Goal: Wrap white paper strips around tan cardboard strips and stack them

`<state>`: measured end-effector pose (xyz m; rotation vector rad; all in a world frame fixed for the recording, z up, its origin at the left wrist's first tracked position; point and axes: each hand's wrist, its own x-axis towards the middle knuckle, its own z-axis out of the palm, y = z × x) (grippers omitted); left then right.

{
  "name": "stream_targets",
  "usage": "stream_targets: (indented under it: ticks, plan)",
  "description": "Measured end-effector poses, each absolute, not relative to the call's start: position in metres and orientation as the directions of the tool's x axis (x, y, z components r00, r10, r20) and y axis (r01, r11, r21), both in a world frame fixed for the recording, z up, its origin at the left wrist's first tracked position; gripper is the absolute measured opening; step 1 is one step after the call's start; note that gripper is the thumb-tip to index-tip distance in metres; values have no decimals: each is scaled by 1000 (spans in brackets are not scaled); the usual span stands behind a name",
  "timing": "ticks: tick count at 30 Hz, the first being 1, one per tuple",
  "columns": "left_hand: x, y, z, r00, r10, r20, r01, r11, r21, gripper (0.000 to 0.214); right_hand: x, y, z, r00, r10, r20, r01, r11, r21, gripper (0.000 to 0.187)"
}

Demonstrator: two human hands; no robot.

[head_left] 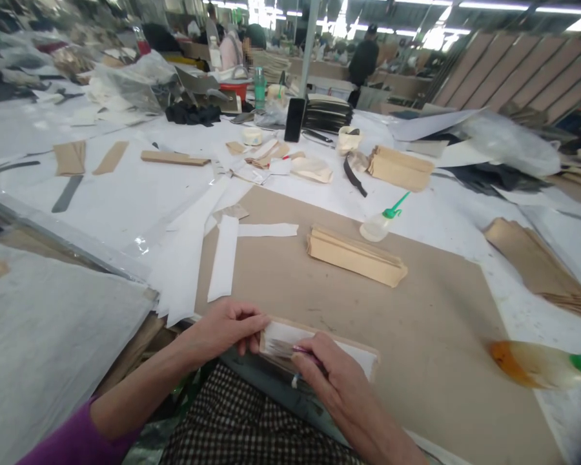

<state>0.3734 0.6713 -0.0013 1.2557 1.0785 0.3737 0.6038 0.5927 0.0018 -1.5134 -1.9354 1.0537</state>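
Note:
My left hand (237, 326) pinches the left end of a tan strip (378, 359), thumb on top, near the front edge of the brown board. A white strip (356, 354) lies over the tan one, leaving a narrow tan border. Over its middle, my right hand (336, 374) is closed around a thin purple pen-like tool (301, 350). The tool's tip and the strip around it are blurred, so its exact kind cannot be made out. Farther up the board lies a stack of folded tan strips (356, 255).
The brown board (430, 323) bears two white strips (223, 258) and a green-capped squeeze bottle (376, 226). At right lie an amber bottle (527, 365) and stacked tan pieces (537, 265). A phone (295, 120) stands farther back. People (364, 59) are in the background.

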Motion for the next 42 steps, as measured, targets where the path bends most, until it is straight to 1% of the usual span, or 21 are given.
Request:
stream_targets:
  ticks: [6, 14, 22, 28, 31, 39, 42]
  plan:
    - [374, 668, 0, 478, 741, -472, 307, 363, 880, 44, 600, 590, -5, -255, 964, -74, 600, 98, -794, 11]
    - [377, 666, 2, 474, 752, -459, 326, 334, 884, 45, 597, 595, -6, -251, 968, -17, 604, 143, -784, 8]
    - [381, 668, -2, 472, 753, -458, 322, 336, 885, 44, 595, 595, -12, -234, 970, 67, 585, 196, -787, 17]
    - [383, 670, 1, 449, 770, -454, 330, 330, 885, 44, 599, 595, -13, -217, 976, 15, 588, 143, -796, 10]
    - [383, 670, 2, 443, 772, -456, 326, 336, 884, 44, 600, 595, -14, -214, 977, 21, 584, 145, -799, 9]
    - [384, 670, -1, 431, 784, -446, 327, 325, 887, 44, 597, 595, -19, -217, 966, 141, 609, 247, -754, 11]
    - [384, 671, 0, 424, 789, -444, 333, 320, 887, 44, 599, 595, -18, -213, 967, 140, 617, 244, -748, 10]
